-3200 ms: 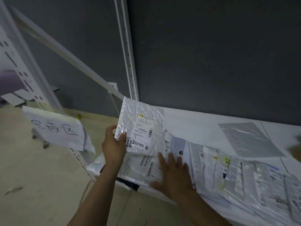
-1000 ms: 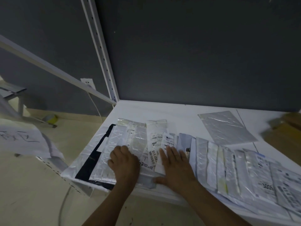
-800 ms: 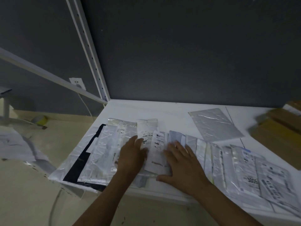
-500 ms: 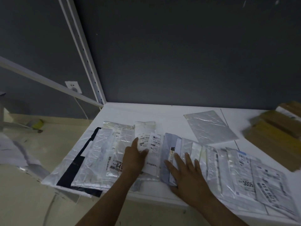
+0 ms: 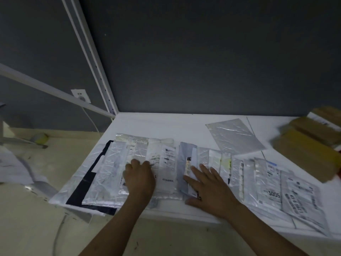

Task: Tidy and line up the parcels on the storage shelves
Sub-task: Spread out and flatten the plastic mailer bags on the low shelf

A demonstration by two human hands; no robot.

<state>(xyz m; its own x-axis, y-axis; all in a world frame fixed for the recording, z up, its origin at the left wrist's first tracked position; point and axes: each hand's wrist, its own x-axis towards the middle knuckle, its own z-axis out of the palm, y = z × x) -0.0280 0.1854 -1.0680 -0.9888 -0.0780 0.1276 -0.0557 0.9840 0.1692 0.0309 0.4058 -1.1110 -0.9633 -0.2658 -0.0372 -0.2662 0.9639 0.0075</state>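
Parcel with "3005" label

The left hand and right hand are bare. The left forearm and right forearm are bare too, with bare skin running from each wrist to the lower edge of the view. Both forearms are slim and taper toward narrow wrists. The left hand shows its back and a row of knuckles, and its fingertips are hidden. The right hand shows its back, four long fingers and a thumb. The light is dim, so nails and fine marks on the skin cannot be made out.
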